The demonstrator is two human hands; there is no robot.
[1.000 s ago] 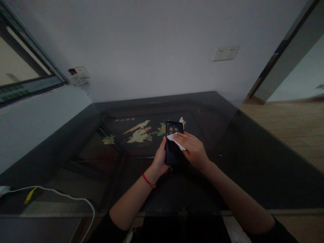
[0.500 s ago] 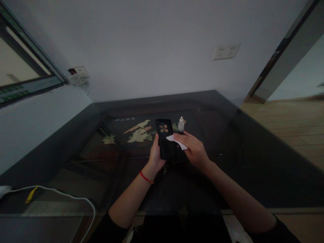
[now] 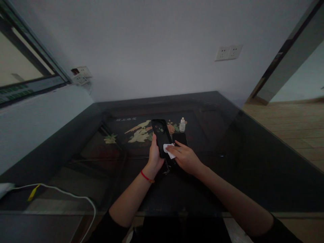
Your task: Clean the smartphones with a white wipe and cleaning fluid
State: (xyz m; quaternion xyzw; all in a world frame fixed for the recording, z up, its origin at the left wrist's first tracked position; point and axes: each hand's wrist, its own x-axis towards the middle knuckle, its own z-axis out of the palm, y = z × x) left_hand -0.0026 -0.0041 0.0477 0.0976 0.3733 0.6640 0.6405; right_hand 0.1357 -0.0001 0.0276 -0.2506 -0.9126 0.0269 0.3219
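Observation:
My left hand (image 3: 155, 157) grips a black phone case (image 3: 164, 134) by its left edge and lower end. The case is tilted above the table, and the camera cutouts near its top let the table show through. Pressed against the lower part of the case is a white wipe (image 3: 170, 152), pinched under the fingers of my right hand (image 3: 186, 158). A dark flat rectangle, looking like a phone (image 3: 180, 137), lies just beyond my right fingers, partly hidden by them. A small cord or charm (image 3: 166, 167) dangles from the bottom of the case.
A small white dropper bottle (image 3: 182, 125) stands upright behind the dark rectangle. The glossy black table (image 3: 243, 152) carries a bird-and-flower picture (image 3: 140, 134). A white cable (image 3: 65, 194) with a yellow tag crosses the left front. Wall sockets (image 3: 228, 53) sit above the table.
My right hand has slid the wipe down the case toward its lower end. The case has shifted slightly left and tilted, and the dark rectangle beside it shows more.

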